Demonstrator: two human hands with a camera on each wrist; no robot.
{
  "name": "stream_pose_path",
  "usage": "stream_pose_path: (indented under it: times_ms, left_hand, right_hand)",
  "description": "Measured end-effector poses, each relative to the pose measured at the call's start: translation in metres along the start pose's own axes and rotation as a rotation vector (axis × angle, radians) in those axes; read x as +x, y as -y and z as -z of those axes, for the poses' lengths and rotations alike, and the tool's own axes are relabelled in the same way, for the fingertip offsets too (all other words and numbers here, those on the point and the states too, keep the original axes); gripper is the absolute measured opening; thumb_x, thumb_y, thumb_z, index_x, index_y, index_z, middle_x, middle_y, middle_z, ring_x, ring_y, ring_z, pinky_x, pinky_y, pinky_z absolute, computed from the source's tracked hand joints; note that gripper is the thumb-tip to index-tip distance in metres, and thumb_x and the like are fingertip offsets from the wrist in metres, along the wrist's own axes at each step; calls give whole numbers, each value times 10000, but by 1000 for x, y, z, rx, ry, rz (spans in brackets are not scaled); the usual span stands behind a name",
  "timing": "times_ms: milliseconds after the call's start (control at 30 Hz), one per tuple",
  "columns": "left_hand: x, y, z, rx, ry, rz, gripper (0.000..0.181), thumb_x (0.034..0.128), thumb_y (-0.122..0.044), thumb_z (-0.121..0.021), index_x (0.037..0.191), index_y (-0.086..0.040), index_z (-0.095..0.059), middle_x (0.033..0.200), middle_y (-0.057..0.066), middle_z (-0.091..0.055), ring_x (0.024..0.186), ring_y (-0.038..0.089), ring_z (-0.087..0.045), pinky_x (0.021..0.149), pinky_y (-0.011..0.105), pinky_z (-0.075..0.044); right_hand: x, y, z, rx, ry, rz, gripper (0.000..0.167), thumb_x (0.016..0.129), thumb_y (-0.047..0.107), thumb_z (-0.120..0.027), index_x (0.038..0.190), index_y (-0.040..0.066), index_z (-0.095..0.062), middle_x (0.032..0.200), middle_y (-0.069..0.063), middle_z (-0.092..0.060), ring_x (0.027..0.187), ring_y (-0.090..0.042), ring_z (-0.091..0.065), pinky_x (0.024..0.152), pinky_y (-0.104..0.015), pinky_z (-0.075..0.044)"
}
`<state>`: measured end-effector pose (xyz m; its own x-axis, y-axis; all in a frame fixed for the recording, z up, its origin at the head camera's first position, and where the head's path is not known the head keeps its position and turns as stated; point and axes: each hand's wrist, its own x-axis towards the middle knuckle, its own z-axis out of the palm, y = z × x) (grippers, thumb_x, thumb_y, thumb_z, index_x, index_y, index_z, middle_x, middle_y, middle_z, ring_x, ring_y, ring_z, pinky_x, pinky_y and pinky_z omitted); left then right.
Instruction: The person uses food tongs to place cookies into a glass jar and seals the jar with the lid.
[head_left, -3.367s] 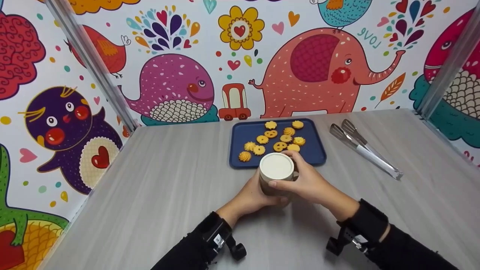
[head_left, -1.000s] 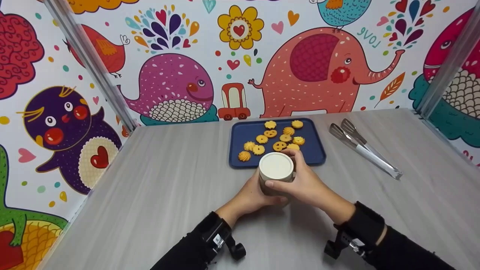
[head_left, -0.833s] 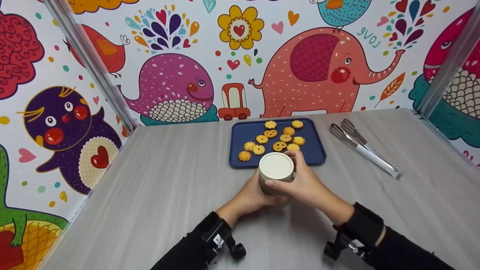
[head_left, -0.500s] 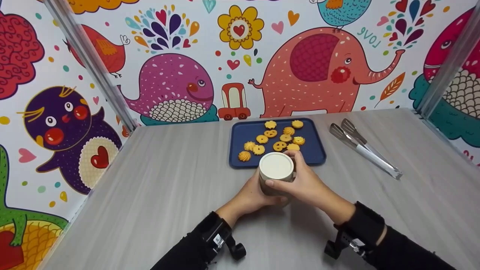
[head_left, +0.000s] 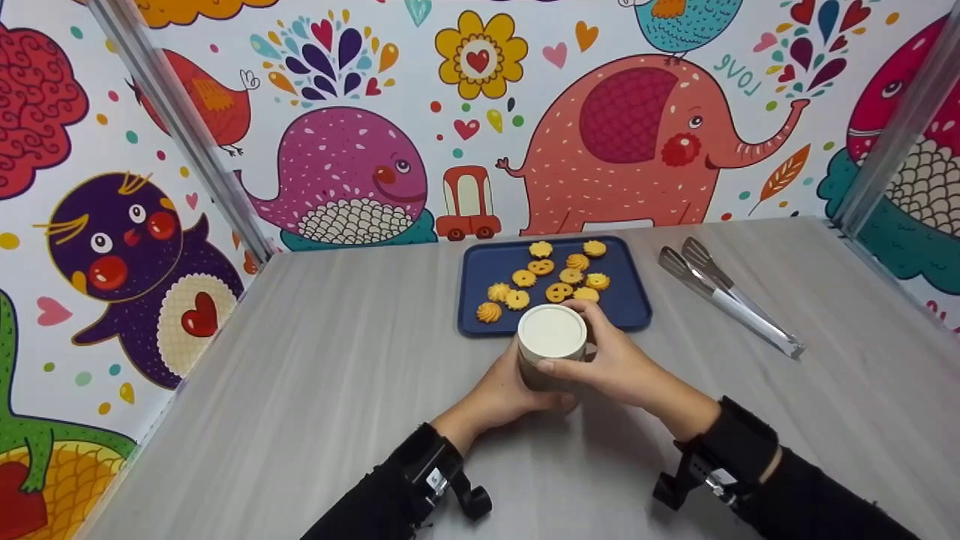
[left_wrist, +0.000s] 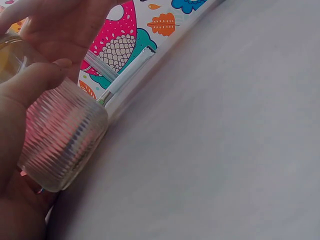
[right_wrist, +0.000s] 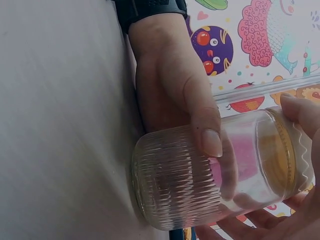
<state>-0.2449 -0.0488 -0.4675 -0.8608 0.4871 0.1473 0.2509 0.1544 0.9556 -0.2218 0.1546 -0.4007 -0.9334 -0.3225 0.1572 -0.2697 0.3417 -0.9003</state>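
Note:
A clear ribbed glass jar (right_wrist: 172, 177) with a cream lid (head_left: 553, 331) stands upright in front of the tray, its bottom on or close to the table. My left hand (head_left: 499, 390) grips the jar's body low down, the thumb lying across the near side. Higher up, my right hand (head_left: 619, 364) holds the lid's edge between thumb and fingers. In the right wrist view the glass shows no contents that I can make out. Part of the far side of the jar is hidden by my fingers.
Behind the jar lies a blue tray (head_left: 476, 277) bearing several cookies (head_left: 525, 278). Metal tongs (head_left: 739, 307) rest on the grey table (head_left: 322, 360) to the right. A printed cartoon wall (head_left: 480, 150) and metal posts (head_left: 187, 142) bound the back and sides.
Since half a second ago my right hand and wrist have shifted slightly right, the thumb sliding along the lid's near edge. The left hand and the jar look almost still.

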Motion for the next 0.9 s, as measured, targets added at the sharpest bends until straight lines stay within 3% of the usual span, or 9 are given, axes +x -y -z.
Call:
stream_pose_path:
  times_ms: [267, 467, 900]
  left_hand:
    - [1, 0, 0, 7, 5, 1, 1156, 738, -248, -985, 1655, -230, -281, 1590, -42, -473, 1462, 130, -439, 1249, 417, -292]
    - [1, 0, 0, 19, 5, 10, 1168, 740, -265, -987, 1661, -237, -270, 1605, -45, -457, 1475, 126, -424, 1258, 427, -274]
    - [1, -1, -1, 6, 5, 1, 1140, 752, -238, -969, 1658, -226, -276, 1596, -33, -470, 1468, 135, -438, 1242, 418, -304]
  right_hand:
    - [0, -2, -7, -29, -59, -24, 929, 826, 315, -934, 1513, 50, -368, 1467, -196, -548, 1388, -370, -533, 1160, -597, -387]
    - [-2, -1, -11, -9, -115, -35, 959, 805, 306, -948, 1495, 25, -344, 1445, -235, -540, 1372, -378, -536, 1160, -589, -395]
    - [-3, 1, -11, -38, -108, -41, 928, 824, 321, -932, 1486, 24, -353, 1446, -230, -538, 1361, -377, -546, 1143, -596, -405]
